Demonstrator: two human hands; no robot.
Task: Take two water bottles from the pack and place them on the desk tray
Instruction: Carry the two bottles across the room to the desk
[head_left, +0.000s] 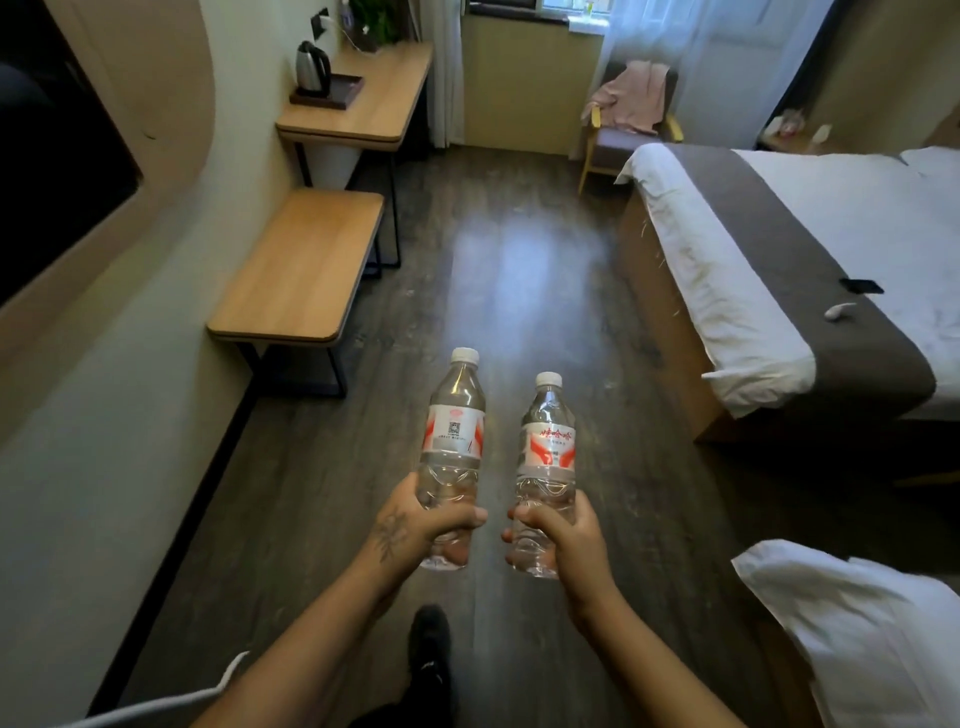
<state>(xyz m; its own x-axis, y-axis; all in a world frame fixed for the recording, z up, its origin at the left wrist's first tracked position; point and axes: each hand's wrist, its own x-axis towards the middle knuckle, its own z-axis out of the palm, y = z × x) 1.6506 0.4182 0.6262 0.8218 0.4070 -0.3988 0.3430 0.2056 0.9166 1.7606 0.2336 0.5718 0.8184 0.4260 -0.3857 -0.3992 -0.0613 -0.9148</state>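
At the far left, the dark tray (336, 89) is sitting on the wooden surface (379, 106), and its near-left end is being occupied by a kettle (313, 67); a bottle set down carelessly there is at risk of being knocked against the kettle or left straddling the tray's raised rim, from which it would tip. A lower bench (298, 265) is jutting from the left wall between the person and that surface, so a shin or a swinging bottle could be caught on its rounded corner while the gap is being crossed. Nearer, the left bottle (453, 441) is being grasped low on its body by the left hand (415, 525), fingers wrapped round, and the right bottle (546, 467) is being gripped likewise by the right hand (561, 535); both are being held upright and well apart from the tray. With each bottle being held near its base, the thin wall may be squeezed and slip. On the right, the bed (810, 270) corner is narrowing the floor.
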